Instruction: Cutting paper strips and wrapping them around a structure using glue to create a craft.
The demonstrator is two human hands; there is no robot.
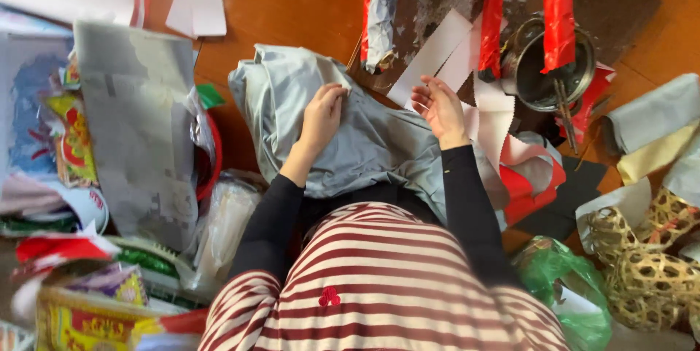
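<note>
grey cloth (364,147) lies bunched across the person's lap, and both hands are on or just over it. left hand (322,114) is down on the cloth, fingers curled together and pinching a fold near its upper edge, thumb tucked against the fabric. right hand (440,107) hovers just beside the cloth's right side, palm turned up, fingers loosely bent and half spread; whether anything thin sits between those fingertips, cannot tell. just beyond the right hand's fingers, white paper strips (437,56) with zigzag edges fan out over the wooden floor (292,8). further out from that hand, a metal pot (543,74) stands with red paper strips (558,8) draped into it and sticks resting on its rim. to the right of the right wrist, red and white paper scraps (529,172) pile up, touching the cloth's edge. well out on that side, woven bamboo frames (645,263) and a green plastic bag (569,278). out past the left hand, a grey printed sheet (138,132) leans over a heap of colourful packets (69,139).
</note>
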